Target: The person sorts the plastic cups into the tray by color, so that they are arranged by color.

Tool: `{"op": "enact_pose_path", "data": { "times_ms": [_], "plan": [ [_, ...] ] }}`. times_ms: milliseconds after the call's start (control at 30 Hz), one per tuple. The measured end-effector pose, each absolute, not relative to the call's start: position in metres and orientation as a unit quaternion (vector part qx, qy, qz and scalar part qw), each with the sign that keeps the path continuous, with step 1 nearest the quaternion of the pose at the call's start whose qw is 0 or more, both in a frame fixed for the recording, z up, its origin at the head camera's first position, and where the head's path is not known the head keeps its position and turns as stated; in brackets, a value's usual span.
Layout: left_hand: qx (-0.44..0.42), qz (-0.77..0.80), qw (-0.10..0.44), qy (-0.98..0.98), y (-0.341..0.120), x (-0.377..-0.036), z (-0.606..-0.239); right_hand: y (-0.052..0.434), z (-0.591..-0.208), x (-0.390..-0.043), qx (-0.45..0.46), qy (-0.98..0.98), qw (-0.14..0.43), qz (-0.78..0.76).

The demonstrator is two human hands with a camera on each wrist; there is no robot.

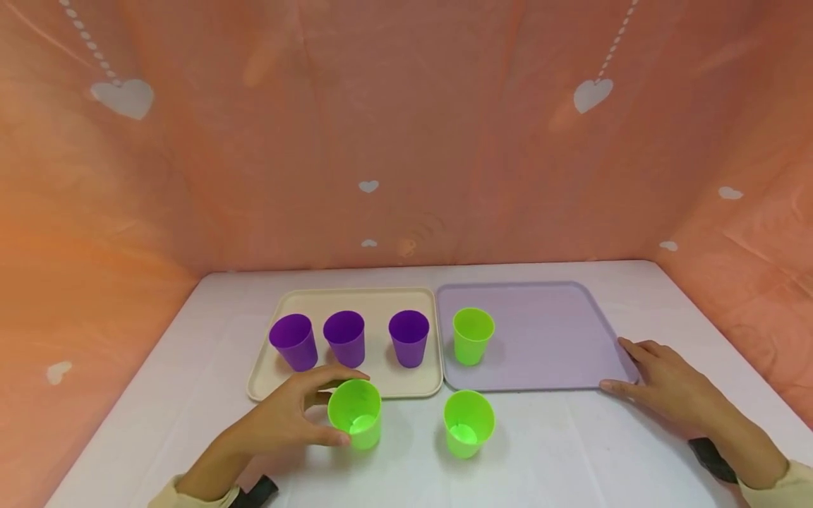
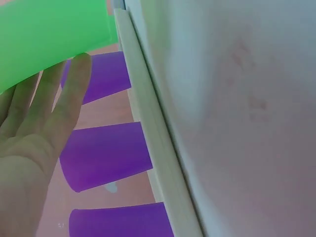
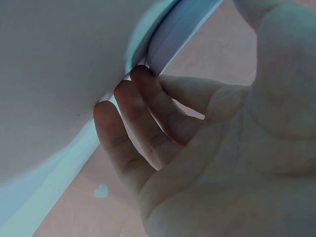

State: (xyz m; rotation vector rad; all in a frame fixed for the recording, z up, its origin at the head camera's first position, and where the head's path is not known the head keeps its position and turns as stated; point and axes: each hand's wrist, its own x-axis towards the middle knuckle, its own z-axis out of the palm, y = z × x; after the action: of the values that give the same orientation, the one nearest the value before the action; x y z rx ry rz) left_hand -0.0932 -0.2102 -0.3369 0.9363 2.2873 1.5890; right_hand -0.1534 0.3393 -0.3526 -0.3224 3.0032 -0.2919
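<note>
My left hand (image 1: 286, 413) grips a green cup (image 1: 365, 432) from its left side, thumb on the near side and index finger along the far rim. In the left wrist view its fingers (image 2: 79, 81) lie against the wall of that cup. A second green cup (image 1: 466, 441) stands upright on the table to the right. At the front right corner of the lilac tray (image 1: 540, 339), my right hand (image 1: 676, 391) rests with fingers relaxed, thumb by the front edge. The right wrist view shows its fingertips down on the table beside the tray.
Three purple cups (image 1: 409, 342) stand in a row on the cream tray (image 1: 375, 389), just beyond the left hand. A third green cup (image 1: 471, 339) stands at the left end of the lilac tray. The trays lie side by side on the white table (image 1: 552, 451), before an orange curtain (image 1: 413, 127).
</note>
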Motion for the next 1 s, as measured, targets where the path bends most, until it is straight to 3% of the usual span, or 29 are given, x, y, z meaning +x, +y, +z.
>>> {"op": "enact_pose_path", "data": {
  "times_ms": [1000],
  "plan": [
    [0.302, 0.501, 0.028, 0.81, -0.208, -0.099, -0.325, 0.339, -0.354, -0.154, -0.108, 0.989, 0.052, -0.091]
  ]
}}
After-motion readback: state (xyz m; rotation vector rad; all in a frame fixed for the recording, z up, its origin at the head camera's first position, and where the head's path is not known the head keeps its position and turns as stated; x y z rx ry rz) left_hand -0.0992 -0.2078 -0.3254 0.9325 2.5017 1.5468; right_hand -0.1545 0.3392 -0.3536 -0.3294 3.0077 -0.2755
